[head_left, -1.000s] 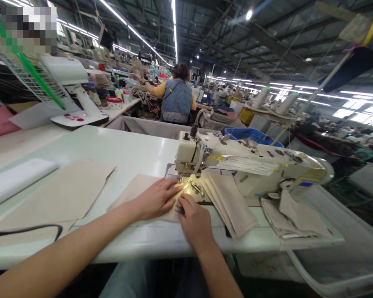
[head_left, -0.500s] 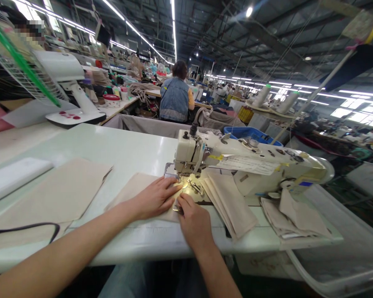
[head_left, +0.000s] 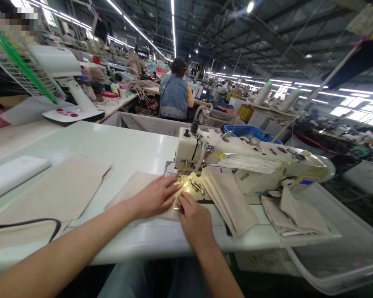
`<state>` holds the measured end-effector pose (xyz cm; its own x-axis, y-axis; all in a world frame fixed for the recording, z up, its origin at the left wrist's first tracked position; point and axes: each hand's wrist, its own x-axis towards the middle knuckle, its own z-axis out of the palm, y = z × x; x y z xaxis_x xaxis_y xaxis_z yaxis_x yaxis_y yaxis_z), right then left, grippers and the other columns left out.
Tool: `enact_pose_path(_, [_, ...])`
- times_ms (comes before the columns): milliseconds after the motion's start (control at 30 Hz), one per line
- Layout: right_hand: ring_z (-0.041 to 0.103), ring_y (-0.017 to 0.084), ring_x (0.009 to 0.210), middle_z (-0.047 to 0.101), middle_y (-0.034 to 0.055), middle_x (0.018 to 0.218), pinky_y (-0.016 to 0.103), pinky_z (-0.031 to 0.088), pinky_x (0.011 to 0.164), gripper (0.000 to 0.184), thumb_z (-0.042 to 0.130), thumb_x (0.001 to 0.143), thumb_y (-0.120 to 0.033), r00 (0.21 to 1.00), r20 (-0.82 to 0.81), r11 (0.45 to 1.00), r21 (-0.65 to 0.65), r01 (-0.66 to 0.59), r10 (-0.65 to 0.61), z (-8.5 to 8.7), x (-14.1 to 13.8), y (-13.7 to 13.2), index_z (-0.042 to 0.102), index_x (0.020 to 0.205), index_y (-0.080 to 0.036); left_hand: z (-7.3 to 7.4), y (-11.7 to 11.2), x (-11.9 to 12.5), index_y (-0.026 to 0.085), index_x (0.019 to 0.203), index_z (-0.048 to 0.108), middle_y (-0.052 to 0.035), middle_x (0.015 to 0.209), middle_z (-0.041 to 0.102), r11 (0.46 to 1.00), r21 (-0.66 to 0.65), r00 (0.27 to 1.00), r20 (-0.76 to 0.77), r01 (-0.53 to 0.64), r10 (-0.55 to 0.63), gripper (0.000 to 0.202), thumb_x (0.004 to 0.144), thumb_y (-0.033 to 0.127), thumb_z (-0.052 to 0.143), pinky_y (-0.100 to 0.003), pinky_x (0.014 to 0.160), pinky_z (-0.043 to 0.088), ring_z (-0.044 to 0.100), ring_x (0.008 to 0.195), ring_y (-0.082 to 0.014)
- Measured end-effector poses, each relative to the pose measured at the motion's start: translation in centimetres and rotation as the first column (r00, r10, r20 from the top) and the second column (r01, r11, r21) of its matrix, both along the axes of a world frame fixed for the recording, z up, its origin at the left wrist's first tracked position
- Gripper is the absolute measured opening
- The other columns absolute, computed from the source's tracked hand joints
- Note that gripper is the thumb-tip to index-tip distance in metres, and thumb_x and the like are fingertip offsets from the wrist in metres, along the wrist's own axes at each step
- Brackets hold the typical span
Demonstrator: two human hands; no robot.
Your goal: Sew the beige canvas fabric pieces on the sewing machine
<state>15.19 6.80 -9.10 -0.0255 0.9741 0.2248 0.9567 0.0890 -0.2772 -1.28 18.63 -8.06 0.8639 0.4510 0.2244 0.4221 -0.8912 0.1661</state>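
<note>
Fabric [head_left: 136,187] lies flat under the needle of the sewing machine [head_left: 236,163], left hand [head_left: 155,198] pressing it with spread fingers, right hand [head_left: 194,221] pinching its edge; guiding evenly seems best.

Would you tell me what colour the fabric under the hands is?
Beige fabric, clearest in the head view.

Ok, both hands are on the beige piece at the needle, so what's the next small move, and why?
Probably ease the beige fabric piece a little further under the presser foot. The left hand lies flat on it, the right hand pinches its near edge, and that edge sits just short of the sewing machine head.
</note>
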Motion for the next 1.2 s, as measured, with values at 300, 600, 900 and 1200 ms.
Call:
enact_pose_path(300, [0.073, 0.019, 0.102, 0.065, 0.0062, 0.140, 0.027, 0.057, 0.083, 0.039, 0.059, 0.090, -0.010, 1.000, 0.004, 1.000, 0.014, 0.009, -0.009, -0.22, -0.02, 0.03, 0.066, 0.126, -0.023, -0.37, 0.11, -0.11, 0.020, 0.140, 0.057, -0.0159, 0.145, 0.056, 1.000, 0.008, 0.999, 0.037, 0.011, -0.012, 0.043, 0.102, 0.032, 0.041, -0.054, 0.118, 0.038, 0.052, 0.136, -0.0308])
enact_pose_path(600, [0.073, 0.019, 0.102, 0.065, 0.0060, 0.140, 0.026, 0.058, 0.083, 0.037, 0.057, 0.092, -0.010, 1.000, 0.021, 1.000, 0.014, 0.003, -0.003, -0.30, 0.07, 0.07, 0.067, 0.125, -0.023, -0.48, 0.26, -0.11, 0.020, 0.142, 0.056, -0.0157, 0.148, 0.054, 1.000, 0.013, 1.000, 0.017, 0.014, -0.014, 0.045, 0.101, 0.032, 0.042, -0.052, 0.118, 0.038, 0.049, 0.138, -0.0308])
enact_pose_path(900, [0.073, 0.019, 0.098, 0.065, 0.0044, 0.140, 0.027, 0.058, 0.079, 0.037, 0.059, 0.092, -0.012, 0.999, 0.047, 1.000, -0.021, 0.013, -0.012, 0.08, -0.04, 0.09, 0.066, 0.126, -0.025, -0.40, 0.36, -0.09, 0.019, 0.141, 0.057, -0.0171, 0.144, 0.056, 1.000, 0.013, 0.999, 0.027, 0.023, -0.023, 0.045, 0.102, 0.034, 0.041, -0.052, 0.116, 0.041, 0.052, 0.135, -0.0315])
enact_pose_path(1200, [0.074, 0.019, 0.099, 0.064, 0.0049, 0.141, 0.027, 0.058, 0.079, 0.035, 0.057, 0.094, -0.012, 0.999, 0.050, 0.999, -0.046, 0.005, -0.002, 0.42, 0.01, 0.30, 0.066, 0.126, -0.024, -0.25, 0.39, -0.03, 0.018, 0.144, 0.054, -0.0182, 0.149, 0.053, 1.000, 0.019, 0.999, -0.039, -0.002, 0.002, 0.047, 0.103, 0.034, 0.038, -0.056, 0.117, 0.038, 0.049, 0.139, -0.0321])
